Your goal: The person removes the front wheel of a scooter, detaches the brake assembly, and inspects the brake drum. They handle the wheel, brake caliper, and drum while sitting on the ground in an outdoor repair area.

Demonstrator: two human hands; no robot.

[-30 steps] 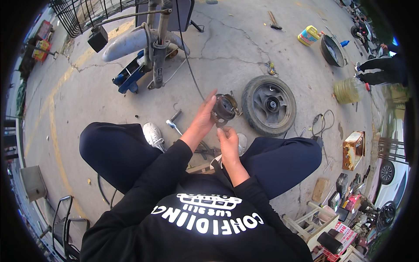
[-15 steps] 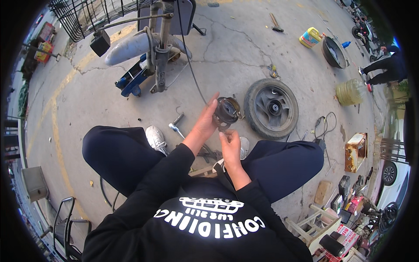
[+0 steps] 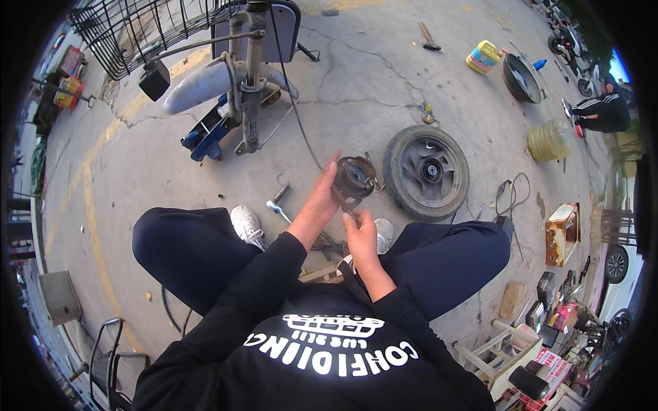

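My left hand [image 3: 323, 185] grips a dark, greasy round metal brake part [image 3: 354, 177] from its left side, with the thumb and fingers along its rim. My right hand [image 3: 360, 226] is closed just below, thumb and forefinger pinched at the small tab on the part's lower edge. A thin cable [image 3: 297, 116] runs down from the bike's front fork [image 3: 251, 116] toward the held part. Just right of it, a spoked black wheel with tire [image 3: 426, 172] lies flat on the concrete. A socket wrench [image 3: 276, 209] lies near my left shoe.
A wire basket [image 3: 137, 38], blue jack [image 3: 204, 135], hammer [image 3: 430, 42], yellow jug [image 3: 482, 57], black basin [image 3: 521, 78], clear oil container [image 3: 547, 142] and rusty box [image 3: 561, 233] surround me. Tools [image 3: 545, 301] pile at lower right. Another person [image 3: 600, 113] is at the right edge.
My hands and the held part show only slight movement, keeping the same grip. The other person at the right has shifted legs and posture. The view has moved slightly.
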